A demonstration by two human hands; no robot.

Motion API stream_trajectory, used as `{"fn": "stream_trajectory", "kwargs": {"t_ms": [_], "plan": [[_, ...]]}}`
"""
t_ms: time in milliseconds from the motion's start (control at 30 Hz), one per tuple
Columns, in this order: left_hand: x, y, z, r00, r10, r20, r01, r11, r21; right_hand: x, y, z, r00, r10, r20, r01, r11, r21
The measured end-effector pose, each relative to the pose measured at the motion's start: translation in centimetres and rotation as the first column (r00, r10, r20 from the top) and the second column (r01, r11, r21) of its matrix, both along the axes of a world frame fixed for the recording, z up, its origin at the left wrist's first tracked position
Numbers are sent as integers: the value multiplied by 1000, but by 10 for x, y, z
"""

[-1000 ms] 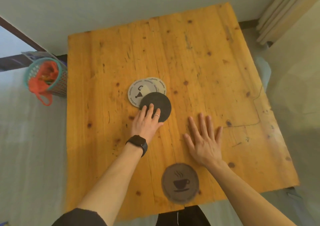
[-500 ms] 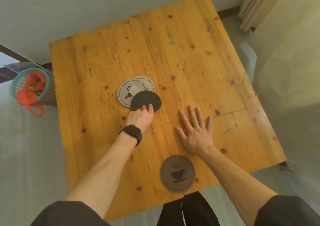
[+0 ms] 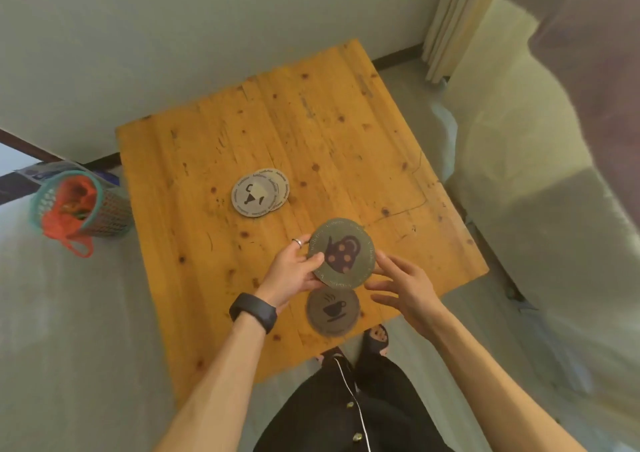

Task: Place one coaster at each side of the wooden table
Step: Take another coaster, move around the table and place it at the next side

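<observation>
On the wooden table (image 3: 311, 133), a dark round coaster with a teapot picture (image 3: 342, 252) is held above the surface, face up, by my left hand (image 3: 294, 271), which grips its left edge. My right hand (image 3: 403, 287) is at its right edge with fingers spread; whether it touches the coaster I cannot tell. A brown coaster with a coffee-cup picture (image 3: 333, 309) lies flat near the table's front edge, just below the lifted one. Two pale grey coasters (image 3: 259, 192) lie overlapped near the table's middle.
A teal mesh basket (image 3: 83, 209) with an orange bag inside stands on the floor left of the table. A wall runs behind the table, and a curtain (image 3: 450, 25) hangs at the back right. My legs and sandalled feet (image 3: 377, 339) are at the table's front edge.
My left hand has lifted the dark coaster off the pale stack, turned it picture side up and brought it toward the front. My right hand left the table and came to the coaster's right edge.
</observation>
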State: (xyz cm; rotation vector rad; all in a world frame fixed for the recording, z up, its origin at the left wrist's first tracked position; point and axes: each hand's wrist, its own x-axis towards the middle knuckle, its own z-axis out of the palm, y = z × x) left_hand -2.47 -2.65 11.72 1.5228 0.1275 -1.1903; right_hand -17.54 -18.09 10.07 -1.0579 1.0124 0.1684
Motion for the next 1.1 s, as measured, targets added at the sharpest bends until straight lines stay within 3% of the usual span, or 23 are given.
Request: {"fn": "stream_trajectory", "kwargs": {"t_ms": [267,567,800,1100], "plan": [[-86,-27,2,974,-183,-130,187,982,17,-98,-3,27,990,-135,-29,129,978,-166],[-119,-140,0,833,-500,235,475,866,157,-163,-103,28,999,-31,-34,20,961,-276],[-169,-269,-12,957,-265,116,253,961,110,-202,-238,14,989,-147,-15,137,947,-292],[-211,-376,-18,998,38,48,-44,989,138,-191,-386,14,989,97,-113,-139,872,-469]]}}
